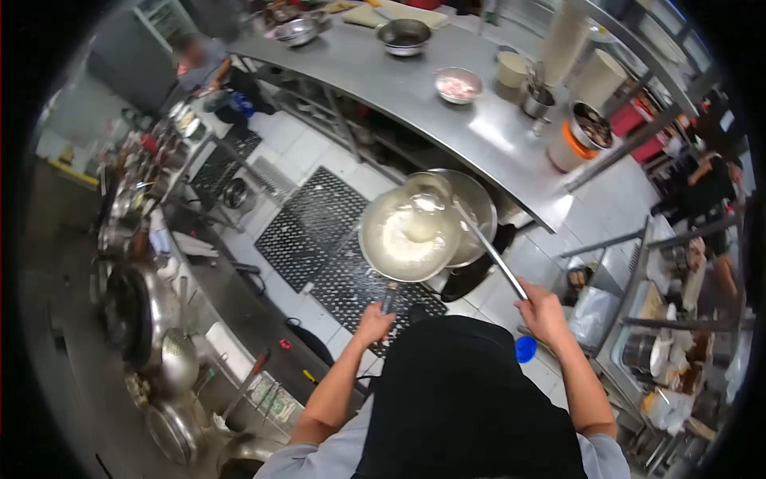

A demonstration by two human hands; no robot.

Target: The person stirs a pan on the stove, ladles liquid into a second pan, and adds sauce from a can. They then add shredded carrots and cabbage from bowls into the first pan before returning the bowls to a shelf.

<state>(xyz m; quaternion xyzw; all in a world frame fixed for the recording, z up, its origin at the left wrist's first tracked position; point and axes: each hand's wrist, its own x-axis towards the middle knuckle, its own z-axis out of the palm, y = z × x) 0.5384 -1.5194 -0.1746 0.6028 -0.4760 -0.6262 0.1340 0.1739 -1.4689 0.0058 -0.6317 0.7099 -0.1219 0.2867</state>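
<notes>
My left hand is closed around the short handle of a wok. The wok holds a pale, creamy liquid and hangs in front of me above the floor mat. In my right hand is the long metal handle of a ladle. The ladle's bowl end reaches over the far side of the wok, where glare blurs its outline. Just behind and right of the wok is a large metal bowl, partly covered by it.
A steel counter runs across the back, bearing a bowl of pinkish food, a dark pan and an orange-rimmed container. Woks and a skimmer line my left. Perforated mats cover the floor. A person is at far left.
</notes>
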